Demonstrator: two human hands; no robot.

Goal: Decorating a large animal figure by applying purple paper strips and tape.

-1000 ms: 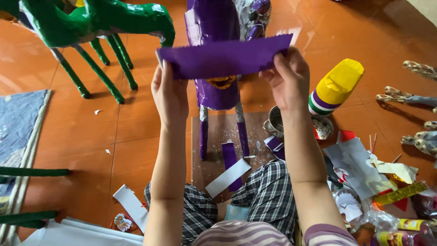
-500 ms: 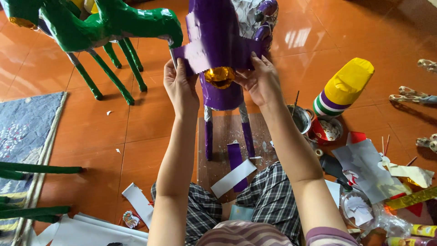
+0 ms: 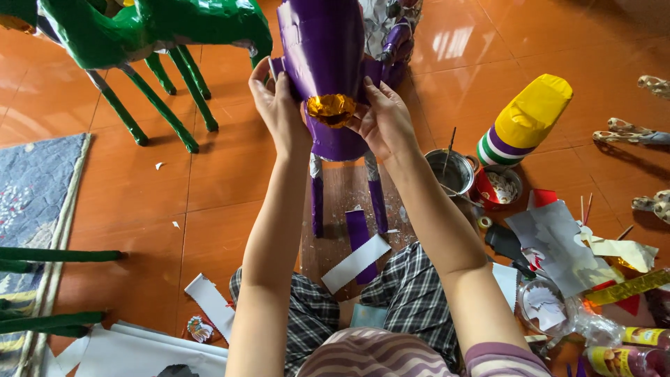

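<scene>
purple paper figure (image 3: 326, 66) between left hand (image 3: 279, 112) and right hand (image 3: 384, 122) (both touching).

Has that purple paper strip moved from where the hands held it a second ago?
Yes. The purple paper strip, earlier stretched flat before the purple paper animal figure, now wraps its body, pressed on by the left hand and right hand.

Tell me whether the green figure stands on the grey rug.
No: the green figure stands on the orange floor tiles, apart from the rug.
</scene>
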